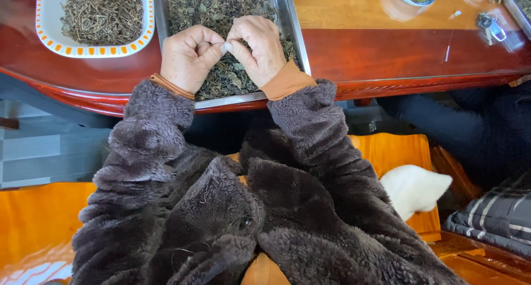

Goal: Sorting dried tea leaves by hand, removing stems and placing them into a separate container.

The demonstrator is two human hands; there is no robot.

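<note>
Left hand (189, 57) and right hand (258, 48) meet fingertip to fingertip over shallow steel tray (289, 25), probably pinching stem of dry dark-green leaves (213, 8); light, brittle.

Glossy red-brown wooden table (387, 53), orange wooden bench (33, 218) below, grey floor (44, 152), bright even light.

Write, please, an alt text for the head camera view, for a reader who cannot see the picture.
Seen from above, a person's left hand and right hand meet fingertip to fingertip, pinching something small over a metal tray of dried dark green leaves on a red-brown wooden table. To the left stands a white dish with an orange-patterned rim holding dried stems. The person wears fuzzy dark brown sleeves.
</note>
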